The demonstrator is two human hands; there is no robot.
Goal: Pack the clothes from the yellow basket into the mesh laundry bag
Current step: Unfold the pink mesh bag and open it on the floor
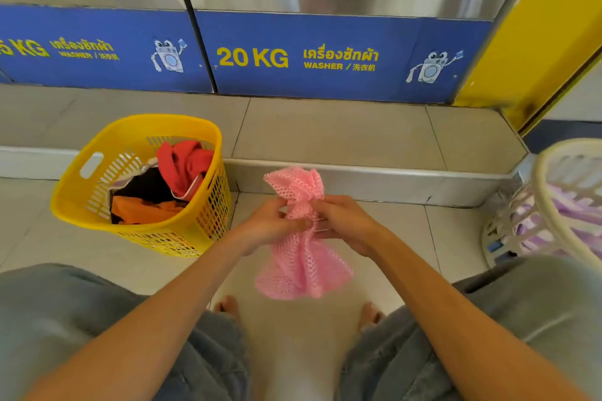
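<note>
A pink mesh laundry bag [303,264] hangs in front of me, pinched at its neck by both hands. My left hand [264,225] grips it from the left and my right hand [348,221] from the right; the bag's top puffs out above my fingers and its body droops below. It looks limp, with nothing visible inside. The yellow basket [97,205] stands on the floor to the left. Inside it lie a red garment [184,166], a black one [146,184] and an orange one [140,210].
Two steel washers [342,55] with blue panels stand on a tiled step [325,137] ahead. A cream basket [553,205] with purple cloth sits at the right. My knees in grey shorts and bare feet are at the bottom, over beige floor tiles.
</note>
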